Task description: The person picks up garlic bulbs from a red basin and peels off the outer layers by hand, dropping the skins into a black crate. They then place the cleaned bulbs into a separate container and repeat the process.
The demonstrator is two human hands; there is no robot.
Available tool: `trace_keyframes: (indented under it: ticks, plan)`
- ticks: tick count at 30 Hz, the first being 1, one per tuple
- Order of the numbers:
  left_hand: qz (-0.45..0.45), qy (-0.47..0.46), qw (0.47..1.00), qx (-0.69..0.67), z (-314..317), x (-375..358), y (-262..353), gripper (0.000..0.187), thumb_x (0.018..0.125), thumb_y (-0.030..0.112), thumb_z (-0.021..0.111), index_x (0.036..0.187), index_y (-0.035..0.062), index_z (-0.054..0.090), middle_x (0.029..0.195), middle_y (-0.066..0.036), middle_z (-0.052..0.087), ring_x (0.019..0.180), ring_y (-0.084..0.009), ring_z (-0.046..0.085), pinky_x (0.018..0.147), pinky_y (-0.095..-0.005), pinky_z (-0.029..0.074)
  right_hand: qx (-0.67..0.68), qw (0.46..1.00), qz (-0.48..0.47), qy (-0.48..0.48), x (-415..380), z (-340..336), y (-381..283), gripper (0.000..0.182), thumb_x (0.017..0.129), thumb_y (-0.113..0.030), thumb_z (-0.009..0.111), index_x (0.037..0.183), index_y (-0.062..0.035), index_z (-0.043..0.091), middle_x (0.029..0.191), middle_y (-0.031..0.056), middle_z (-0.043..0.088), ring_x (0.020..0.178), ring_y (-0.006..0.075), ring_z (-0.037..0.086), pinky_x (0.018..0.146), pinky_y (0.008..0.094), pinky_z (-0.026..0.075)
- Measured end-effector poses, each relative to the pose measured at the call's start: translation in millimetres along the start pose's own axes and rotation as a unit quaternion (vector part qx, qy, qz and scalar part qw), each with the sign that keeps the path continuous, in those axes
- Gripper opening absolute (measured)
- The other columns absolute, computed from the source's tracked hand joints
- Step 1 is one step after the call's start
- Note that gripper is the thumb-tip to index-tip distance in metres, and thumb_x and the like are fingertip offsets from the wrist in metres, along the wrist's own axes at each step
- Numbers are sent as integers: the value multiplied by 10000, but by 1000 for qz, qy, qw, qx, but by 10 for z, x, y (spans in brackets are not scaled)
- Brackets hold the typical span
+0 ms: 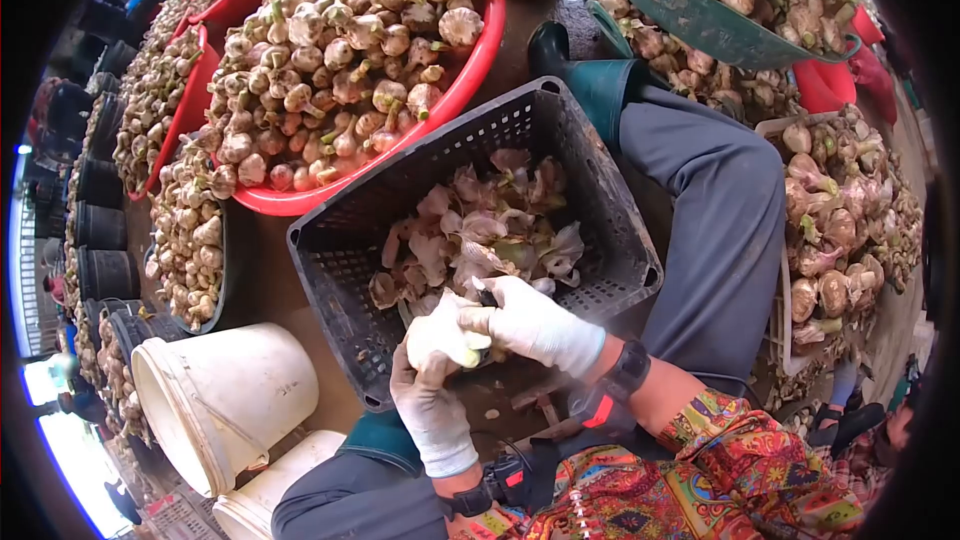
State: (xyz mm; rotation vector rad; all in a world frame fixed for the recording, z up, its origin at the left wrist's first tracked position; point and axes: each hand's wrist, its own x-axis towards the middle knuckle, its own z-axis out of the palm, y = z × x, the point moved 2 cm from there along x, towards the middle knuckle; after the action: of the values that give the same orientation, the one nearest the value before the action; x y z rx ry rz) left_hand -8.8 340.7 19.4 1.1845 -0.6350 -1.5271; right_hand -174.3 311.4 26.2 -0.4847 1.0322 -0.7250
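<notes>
My left hand [436, 415], in a white work glove with dirty fingertips, is closed around a pale garlic bulb [440, 336] with a greenish stem end. My right hand [540, 325], gloved the same way, is closed right beside the bulb, its thumb against it. From that fist pokes the black end of a small tool [484, 290]; its other end is hidden. Both hands are over the near edge of a black plastic crate [600, 195], in which loose papery garlic skins [480, 220] are piled.
A red tub [480, 60] heaped with garlic bulbs stands beyond the crate. Green baskets [690, 15] of garlic stand at the upper right, a pale crate [788, 290] of garlic at the right. White buckets [235, 390] lie at the lower left. My knees flank the crate.
</notes>
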Motion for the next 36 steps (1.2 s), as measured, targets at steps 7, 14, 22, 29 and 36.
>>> trace_keyframes:
  ticks: [7, 14, 22, 29, 36]
  plan:
    - [-74, -23, 995, -66, -119, 47, -13, 647, 836, 216, 746, 1349, -27, 437, 1253, -134, 568, 1148, -251, 555, 1017, -393, 432, -297, 936, -166, 88, 36, 130, -21, 266, 903, -229, 594, 1012, 13, 604, 908, 239, 650, 887, 388, 639, 774, 427, 496]
    - [-53, -86, 925, -365, 21, -99, 136, 662, 791, 177, 762, 1328, -48, 446, 1235, -140, 570, 1142, -288, 550, 1023, -406, 399, -583, 721, -261, 268, 378, -102, 5, 172, 871, -238, 612, 934, -78, 610, 842, 179, 672, 775, 366, 661, 662, 473, 513]
    - [71, -104, 967, -223, 44, -67, 210, 394, 903, 215, 667, 1199, -12, 538, 1150, -134, 599, 1088, -270, 567, 1007, -427, 418, -274, 931, -232, 65, -346, 307, -156, 311, 782, -309, 756, 904, -30, 694, 787, 148, 696, 736, 239, 683, 686, 342, 522]
    - [14, -69, 972, -226, 165, -35, 42, 463, 868, 235, 708, 1207, -1, 500, 1178, -112, 543, 1116, -251, 523, 1029, -397, 381, -236, 940, -207, 132, -162, 268, -46, 214, 801, -188, 663, 872, 14, 644, 724, 190, 652, 683, 286, 655, 640, 380, 505]
    - [-19, -82, 962, -261, 226, 66, 2, 437, 884, 339, 678, 1129, 27, 493, 1031, -71, 493, 987, -204, 475, 944, -357, 385, 33, 997, -62, 31, 28, 27, 10, 173, 847, -155, 655, 887, 11, 628, 789, 47, 648, 666, 100, 607, 586, 253, 503]
